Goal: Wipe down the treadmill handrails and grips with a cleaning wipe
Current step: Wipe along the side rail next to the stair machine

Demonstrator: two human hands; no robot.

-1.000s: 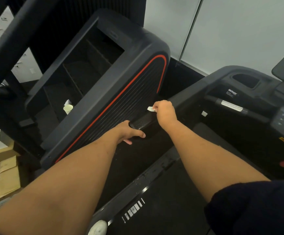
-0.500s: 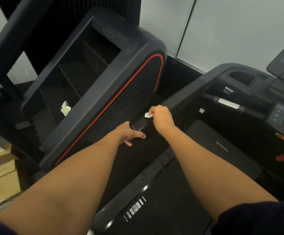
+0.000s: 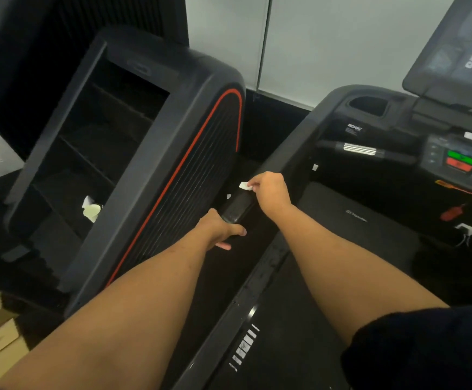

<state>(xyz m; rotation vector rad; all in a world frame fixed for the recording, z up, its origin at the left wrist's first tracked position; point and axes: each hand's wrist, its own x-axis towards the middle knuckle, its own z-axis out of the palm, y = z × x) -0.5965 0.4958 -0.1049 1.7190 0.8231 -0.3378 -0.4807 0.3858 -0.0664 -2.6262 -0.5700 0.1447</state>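
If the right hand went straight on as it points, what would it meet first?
Likely the neighbouring machine's ribbed side panel, across the gap past the handrail; the wipe in the right hand would touch first. Depth unclear.

Both your arms stretch forward, side by side. Your left hand curls round the near end of the handrail. Just beyond it, your right hand sits knuckles up, fingertips pinching a small wipe.
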